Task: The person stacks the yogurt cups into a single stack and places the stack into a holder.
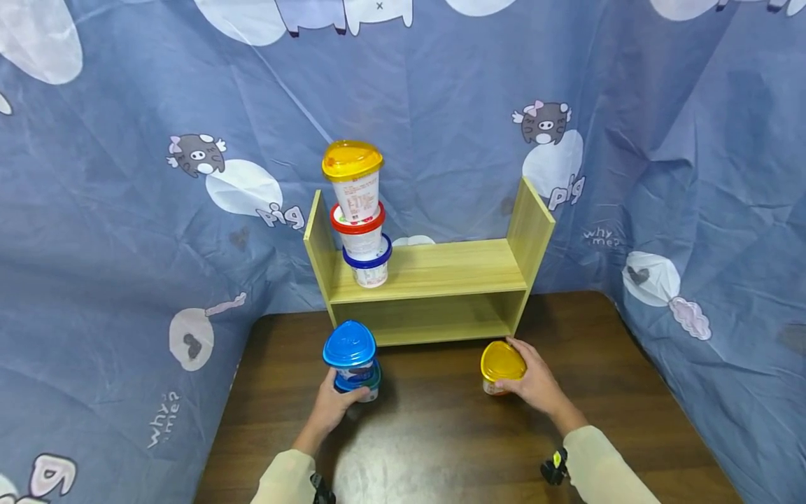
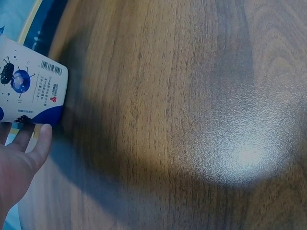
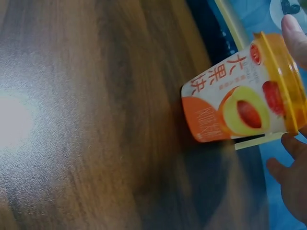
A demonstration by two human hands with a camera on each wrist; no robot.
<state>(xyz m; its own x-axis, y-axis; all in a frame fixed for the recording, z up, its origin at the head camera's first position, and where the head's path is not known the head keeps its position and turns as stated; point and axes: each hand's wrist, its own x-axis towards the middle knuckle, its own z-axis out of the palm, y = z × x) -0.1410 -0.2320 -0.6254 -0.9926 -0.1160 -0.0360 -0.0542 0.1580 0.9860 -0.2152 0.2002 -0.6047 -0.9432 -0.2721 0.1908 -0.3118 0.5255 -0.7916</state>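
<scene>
Cup (image 1: pixel 502 365), tapered and glossily yellow-lidded, is gripped near the rim by thumb and fingers of right hand (image 1: pixel 535 379), in front of pale wooden shelf (image 1: pixel 441 269) (right end). Blue-lidded cups (image 1: pixel 350 344), stacked, are clasped in curved fingers of left hand (image 1: pixel 331 406). Three-cup stack (image 1: pixel 359 199) is shelved left; woodgrain table (image 1: pixel 428 434) is backed by wrinkled fabric (image 1: pixel 434 126).

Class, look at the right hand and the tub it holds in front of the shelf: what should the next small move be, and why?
Probably raise the yellow-lidded tub a little with the right hand, towards the shelf. That hand already grips it, the shelf is close behind, and three stacked tubs there suggest shelving.
</scene>
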